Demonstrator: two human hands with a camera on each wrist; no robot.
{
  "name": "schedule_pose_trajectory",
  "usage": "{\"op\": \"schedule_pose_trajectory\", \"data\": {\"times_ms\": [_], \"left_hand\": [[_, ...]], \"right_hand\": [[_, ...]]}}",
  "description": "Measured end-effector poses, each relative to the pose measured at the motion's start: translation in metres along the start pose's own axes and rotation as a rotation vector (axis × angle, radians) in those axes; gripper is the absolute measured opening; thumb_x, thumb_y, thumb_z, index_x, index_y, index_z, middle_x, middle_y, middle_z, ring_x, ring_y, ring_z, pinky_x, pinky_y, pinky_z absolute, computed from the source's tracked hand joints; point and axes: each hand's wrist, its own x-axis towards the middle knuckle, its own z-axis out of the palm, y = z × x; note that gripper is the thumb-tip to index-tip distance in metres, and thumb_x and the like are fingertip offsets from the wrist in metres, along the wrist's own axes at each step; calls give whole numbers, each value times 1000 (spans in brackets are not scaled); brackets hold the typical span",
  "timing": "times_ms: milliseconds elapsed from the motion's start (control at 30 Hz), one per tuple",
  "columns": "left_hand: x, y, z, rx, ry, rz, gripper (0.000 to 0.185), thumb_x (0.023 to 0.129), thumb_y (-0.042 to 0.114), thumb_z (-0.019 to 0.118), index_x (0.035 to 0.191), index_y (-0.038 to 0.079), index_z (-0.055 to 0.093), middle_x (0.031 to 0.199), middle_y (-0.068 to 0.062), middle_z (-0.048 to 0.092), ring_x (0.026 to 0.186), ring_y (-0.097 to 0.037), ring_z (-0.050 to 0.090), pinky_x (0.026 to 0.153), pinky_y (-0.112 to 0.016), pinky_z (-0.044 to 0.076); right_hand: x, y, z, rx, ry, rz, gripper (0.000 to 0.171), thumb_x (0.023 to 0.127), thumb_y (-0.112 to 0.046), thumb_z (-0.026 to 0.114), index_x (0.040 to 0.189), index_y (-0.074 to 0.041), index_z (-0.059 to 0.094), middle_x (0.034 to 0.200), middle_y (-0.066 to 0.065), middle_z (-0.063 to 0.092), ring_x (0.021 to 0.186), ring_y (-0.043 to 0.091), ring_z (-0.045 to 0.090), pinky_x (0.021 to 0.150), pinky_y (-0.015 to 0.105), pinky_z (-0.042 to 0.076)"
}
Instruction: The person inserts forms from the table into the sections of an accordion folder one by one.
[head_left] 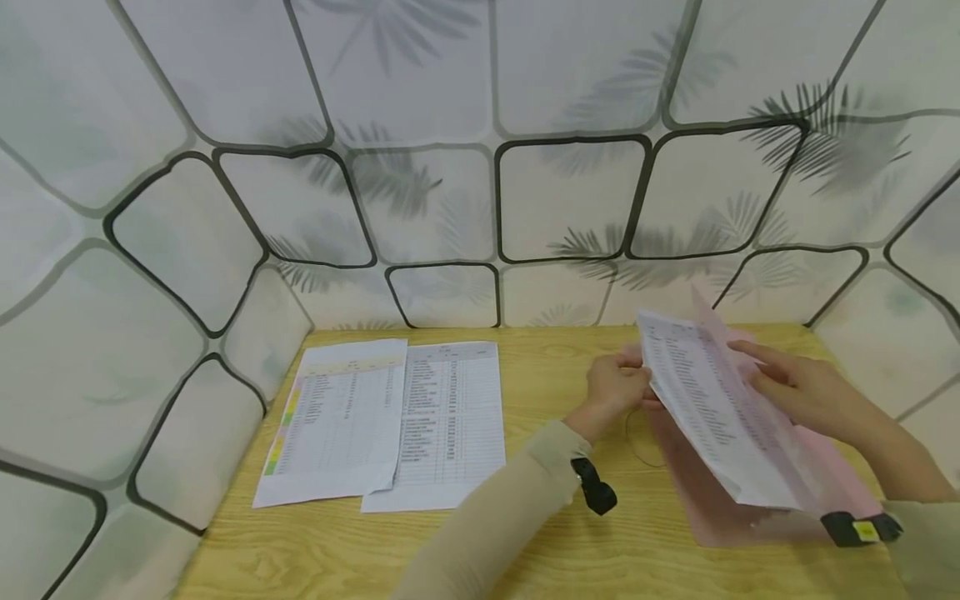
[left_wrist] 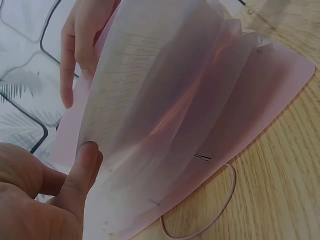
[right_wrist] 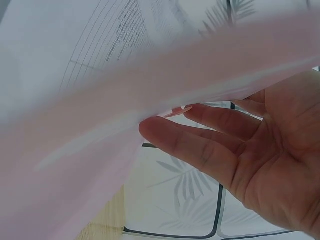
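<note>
I see the pink folder (head_left: pixel 757 492) lying on the worktop (head_left: pixel 555 550), its far edge lifted, with a printed sheet (head_left: pixel 712 417) standing in its mouth. My left hand (head_left: pixel 617 390) pinches the sheet's far-left edge, thumb curled onto the paper, while my right hand (head_left: pixel 806 392) rests straight fingers against the folder's flap behind it. Left of the folder, two more sheets (head_left: pixel 390 421) lie flat near the wall (head_left: pixel 420 208).

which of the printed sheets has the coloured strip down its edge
The leftmost sheet, lying flat on the table and overlapping its neighbour. Its left edge has yellow and green marks; the neighbour and the sheet in the hands are plain black on white.
</note>
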Motion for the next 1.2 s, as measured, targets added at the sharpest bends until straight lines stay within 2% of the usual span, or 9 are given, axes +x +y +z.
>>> {"op": "schedule_pose_trajectory", "data": {"times_ms": [133, 367, 467, 567, 667, 833, 1000, 1200], "left_hand": [[-2, 0, 3, 26, 7, -14, 22, 97, -3, 68, 118, -9, 71, 98, -25, 79, 85, -46, 78, 65, -42, 66], [-4, -1, 7, 80, -9, -15, 25, 96, -3, 68, 120, -11, 71, 97, -26, 79, 84, -46, 78, 69, -45, 66], [-4, -4, 10, 55, -23, -34, 26, 97, -4, 67, 121, -12, 70, 97, -28, 78, 86, -49, 77, 70, -49, 66], [-4, -6, 13, 20, -35, -48, 28, 97, -6, 66, 123, -14, 68, 98, -30, 77, 87, -51, 76, 72, -52, 66], [-4, -8, 15, 30, -39, -44, 30, 97, -5, 66, 125, -14, 67, 99, -30, 77, 86, -51, 76, 72, -52, 66], [-5, -9, 17, 26, -56, -54, 32, 98, -4, 66, 128, -14, 66, 96, -29, 78, 87, -51, 76, 72, -51, 66], [-4, -8, 19, 50, -57, -51, 29, 98, -3, 66, 125, -14, 69, 88, -29, 77, 85, -50, 76, 69, -50, 66], [-6, -8, 19, 78, -99, -35, 27, 100, -1, 64, 125, -12, 70, 83, -27, 77, 84, -48, 77, 69, -48, 66]], "right_hand": [[1, -1, -1, -4, -8, 5, 53, 108, -18, 58, 157, -3, 45, 80, 1, 56, 58, 4, 44, 52, 24, 39], [0, -2, -1, 4, -12, 19, 53, 109, -20, 56, 158, -5, 44, 72, -2, 45, 55, 4, 42, 52, 25, 38], [0, -2, 0, 6, -4, 13, 52, 108, -19, 57, 157, -5, 46, 75, -1, 49, 57, 4, 43, 53, 24, 38], [0, -2, 0, 9, 0, 6, 52, 108, -19, 57, 157, -5, 46, 85, 4, 60, 60, 3, 45, 54, 24, 39], [0, -2, 0, 16, -3, 7, 52, 108, -19, 57, 157, -5, 46, 85, 5, 60, 60, 4, 45, 55, 24, 39], [-1, -2, 1, 23, -5, 9, 52, 109, -19, 56, 158, -5, 45, 75, 0, 48, 56, 4, 41, 53, 24, 37], [-3, -3, 1, 25, 10, -11, 52, 109, -18, 57, 158, -5, 46, 76, 0, 48, 54, 3, 39, 52, 24, 36], [-5, -4, 2, 24, 11, -19, 52, 109, -18, 56, 158, -5, 45, 70, -3, 43, 51, 2, 37, 49, 24, 36]]}}
